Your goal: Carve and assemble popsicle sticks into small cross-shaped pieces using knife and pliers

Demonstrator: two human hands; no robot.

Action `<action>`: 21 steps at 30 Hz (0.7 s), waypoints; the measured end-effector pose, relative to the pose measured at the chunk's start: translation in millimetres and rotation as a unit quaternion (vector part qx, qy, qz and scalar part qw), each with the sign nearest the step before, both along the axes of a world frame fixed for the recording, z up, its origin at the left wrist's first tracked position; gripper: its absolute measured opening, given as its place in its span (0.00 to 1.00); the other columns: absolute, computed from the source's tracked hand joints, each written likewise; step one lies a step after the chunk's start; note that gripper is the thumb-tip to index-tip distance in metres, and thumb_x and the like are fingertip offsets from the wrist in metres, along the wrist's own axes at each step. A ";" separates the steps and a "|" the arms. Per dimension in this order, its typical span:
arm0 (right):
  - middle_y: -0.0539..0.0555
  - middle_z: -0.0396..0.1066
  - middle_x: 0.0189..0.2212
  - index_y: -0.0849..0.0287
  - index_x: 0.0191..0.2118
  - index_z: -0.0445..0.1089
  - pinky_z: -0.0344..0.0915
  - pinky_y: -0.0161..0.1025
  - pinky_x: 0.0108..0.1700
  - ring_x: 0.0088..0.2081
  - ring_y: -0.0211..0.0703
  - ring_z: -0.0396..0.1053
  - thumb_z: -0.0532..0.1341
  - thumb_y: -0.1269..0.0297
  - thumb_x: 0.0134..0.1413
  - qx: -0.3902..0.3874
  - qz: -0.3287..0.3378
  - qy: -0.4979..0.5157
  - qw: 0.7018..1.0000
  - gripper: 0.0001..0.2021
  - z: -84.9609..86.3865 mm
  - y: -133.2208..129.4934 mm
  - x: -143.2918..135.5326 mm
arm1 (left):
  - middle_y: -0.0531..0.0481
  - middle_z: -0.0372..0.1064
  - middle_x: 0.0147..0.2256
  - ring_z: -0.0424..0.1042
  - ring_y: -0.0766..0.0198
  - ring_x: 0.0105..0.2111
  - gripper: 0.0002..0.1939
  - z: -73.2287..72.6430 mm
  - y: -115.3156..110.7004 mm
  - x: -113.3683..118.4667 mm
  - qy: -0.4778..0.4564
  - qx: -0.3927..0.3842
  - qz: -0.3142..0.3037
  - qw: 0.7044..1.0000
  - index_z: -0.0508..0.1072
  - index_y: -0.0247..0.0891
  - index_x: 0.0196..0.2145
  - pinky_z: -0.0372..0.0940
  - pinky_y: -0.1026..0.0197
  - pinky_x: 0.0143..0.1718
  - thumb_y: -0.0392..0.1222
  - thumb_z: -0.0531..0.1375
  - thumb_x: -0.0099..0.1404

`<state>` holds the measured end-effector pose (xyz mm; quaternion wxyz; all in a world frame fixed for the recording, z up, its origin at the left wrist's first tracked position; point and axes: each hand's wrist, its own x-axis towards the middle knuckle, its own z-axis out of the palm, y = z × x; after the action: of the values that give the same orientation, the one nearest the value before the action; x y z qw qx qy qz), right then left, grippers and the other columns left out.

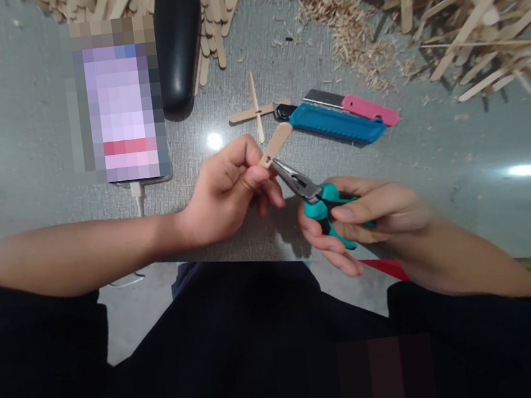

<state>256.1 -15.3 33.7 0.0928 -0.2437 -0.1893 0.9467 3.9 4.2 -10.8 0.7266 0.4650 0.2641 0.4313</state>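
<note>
My left hand [233, 193] pinches a wooden craft stick [280, 140] between thumb and fingers, its rounded end sticking out toward the upper right. A small dark notch or hole shows in the stick by my thumb. My right hand [358, 217] is wrapped around the teal and black handles of needle-nose pliers [299, 179]. The plier tips meet the stick at that notch; whether they clamp it is too small to tell. Just beyond, two craft sticks joined as a cross [249, 115] lie on the table.
A blue utility knife [336, 124] and a pink-handled razor [368, 109] lie right of the cross. Wood shavings [341, 24] and heaped sticks [480, 21] cover the upper right. A black case [180, 49], more sticks [215, 13] and a plugged-in phone [121, 107] are at upper left.
</note>
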 end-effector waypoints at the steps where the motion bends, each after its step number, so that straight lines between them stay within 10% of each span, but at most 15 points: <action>1: 0.50 0.77 0.31 0.61 0.46 0.82 0.77 0.34 0.27 0.27 0.43 0.83 0.74 0.53 0.73 0.003 -0.008 0.006 1.000 0.14 0.2 -0.4 -1.7 | 0.57 0.80 0.27 0.80 0.67 0.23 0.30 -0.4 0.2 -0.1 0.003 -0.002 0.009 1.000 0.63 0.45 0.37 0.73 0.66 0.22 0.72 0.69 0.76; 6: 0.48 0.74 0.30 0.54 0.43 0.81 0.63 0.33 0.24 0.25 0.36 0.71 0.75 0.50 0.70 0.233 -0.138 -0.152 0.951 0.13 7.9 0.0 2.0 | 0.58 0.79 0.26 0.75 0.69 0.19 0.29 3.4 2.2 -2.7 0.004 -0.044 0.044 0.998 0.67 0.44 0.38 0.70 0.66 0.20 0.70 0.71 0.75; 10: 0.51 0.82 0.37 0.50 0.46 0.84 0.73 0.42 0.39 0.35 0.43 0.77 0.76 0.60 0.66 0.555 -0.177 -0.430 0.690 0.06 5.4 1.0 11.8 | 0.57 0.75 0.22 0.66 0.72 0.15 0.27 9.5 2.2 -4.7 0.027 -0.050 0.055 0.997 0.72 0.42 0.36 0.64 0.67 0.18 0.68 0.71 0.76; 13: 0.54 0.84 0.43 0.49 0.51 0.83 0.76 0.50 0.46 0.41 0.51 0.81 0.73 0.65 0.65 0.648 -0.152 -0.468 0.582 0.10 -1.5 2.4 11.1 | 0.57 0.71 0.21 0.66 0.72 0.17 0.27 10.5 1.4 -4.7 0.044 -0.008 0.078 0.996 0.75 0.40 0.36 0.64 0.66 0.20 0.68 0.70 0.77; 17: 0.54 0.83 0.40 0.48 0.49 0.82 0.76 0.49 0.41 0.39 0.53 0.81 0.73 0.66 0.65 0.708 -0.139 -0.434 0.540 0.09 -4.9 4.4 4.9 | 0.57 0.65 0.19 0.62 0.73 0.18 0.26 7.5 0.2 -4.1 0.054 0.028 0.094 0.994 0.79 0.39 0.35 0.59 0.66 0.20 0.64 0.69 0.80; 21: 0.54 0.85 0.39 0.49 0.47 0.82 0.76 0.49 0.41 0.37 0.52 0.81 0.73 0.66 0.65 0.688 -0.098 -0.426 0.579 0.07 2.6 4.9 4.2 | 0.58 0.61 0.19 0.56 0.74 0.18 0.25 7.0 -0.1 -3.6 0.051 0.037 0.090 0.994 0.82 0.38 0.35 0.51 0.65 0.18 0.62 0.70 0.79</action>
<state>260.3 -10.4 36.3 0.2337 -0.4988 -0.7769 0.3049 0.3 4.1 -3.8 0.6525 0.4871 0.3256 0.4806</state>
